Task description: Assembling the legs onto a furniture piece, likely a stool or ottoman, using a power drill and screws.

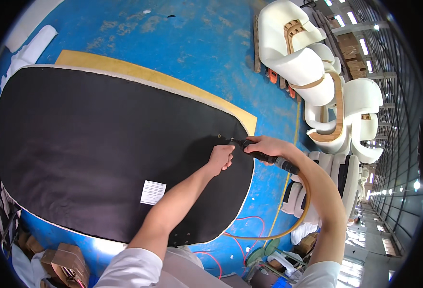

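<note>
A large, rounded panel covered in black fabric (87, 134) lies in front of me, with a pale edge and a white printed label (153, 192). My right hand (268, 150) is wrapped round a black air screwdriver (263, 156), whose tan hose (308, 201) curves down from its rear end. The tool's front end points left at the panel's right part. Just below that tip, my left hand (221, 159) is closed, its fingers curled near the black surface. Whatever it pinches is too small and dark to make out. Small metal-rimmed holes (219, 136) show beside the tip.
A yellowish board (139, 72) juts out behind the panel. White upholstered chair shells (298, 72) stand at the right, above stacked grey cushioned pieces (338, 177). Red tubing (262, 225) crosses the blue floor (197, 29). Cardboard boxes (70, 261) sit at lower left.
</note>
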A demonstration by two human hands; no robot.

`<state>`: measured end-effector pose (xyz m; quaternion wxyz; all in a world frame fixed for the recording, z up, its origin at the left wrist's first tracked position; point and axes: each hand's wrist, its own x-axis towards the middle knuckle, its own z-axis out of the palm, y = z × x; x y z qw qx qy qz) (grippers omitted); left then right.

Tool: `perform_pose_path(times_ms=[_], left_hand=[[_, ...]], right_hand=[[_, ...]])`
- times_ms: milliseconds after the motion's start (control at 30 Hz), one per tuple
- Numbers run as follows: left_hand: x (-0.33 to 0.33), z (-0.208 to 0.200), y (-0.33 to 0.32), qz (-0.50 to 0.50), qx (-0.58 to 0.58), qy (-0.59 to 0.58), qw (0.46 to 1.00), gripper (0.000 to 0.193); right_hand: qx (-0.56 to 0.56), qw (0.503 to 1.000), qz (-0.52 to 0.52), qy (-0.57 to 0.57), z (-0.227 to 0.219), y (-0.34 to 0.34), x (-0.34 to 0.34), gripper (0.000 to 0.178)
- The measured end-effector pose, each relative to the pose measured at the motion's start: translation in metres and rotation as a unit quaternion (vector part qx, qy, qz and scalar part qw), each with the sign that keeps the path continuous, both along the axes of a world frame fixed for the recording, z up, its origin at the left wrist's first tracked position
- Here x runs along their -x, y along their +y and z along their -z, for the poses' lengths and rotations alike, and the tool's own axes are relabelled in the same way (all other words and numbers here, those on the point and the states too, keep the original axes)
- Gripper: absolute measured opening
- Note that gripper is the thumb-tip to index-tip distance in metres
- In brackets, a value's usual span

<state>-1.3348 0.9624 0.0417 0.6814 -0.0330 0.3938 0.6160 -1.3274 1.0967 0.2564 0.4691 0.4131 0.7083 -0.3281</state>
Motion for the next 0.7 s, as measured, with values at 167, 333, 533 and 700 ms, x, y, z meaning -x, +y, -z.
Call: perform_pose_path(times_ms=[167,333,533,700], left_hand=[[0.001,-0.013,0.038,-0.155,0.009,-0.292,0.944,0.035],[-0.015,-0.010,0.010,-0.165,-0.047,-0.293,0.941,0.032],[-0.002,-0.052,-0.082,-0.076,-0.124,-0.147,0.978,0.029],[0.002,-0.033,-0.119,-0.118,-0.067,-0.192,0.972,0.024]], right_hand=[[0.018,1.000,-0.005,0.006,-0.010,-0.007,0.013,0.061],[-0.166,0.953,-0.245,0.064,-0.024,-0.066,-0.028,0.069],[0.011,0.922,0.196,0.333,0.018,-0.103,-0.171,0.087],[0.101,0.781,0.466,0.403,0.032,-0.176,-0.195,0.086]])
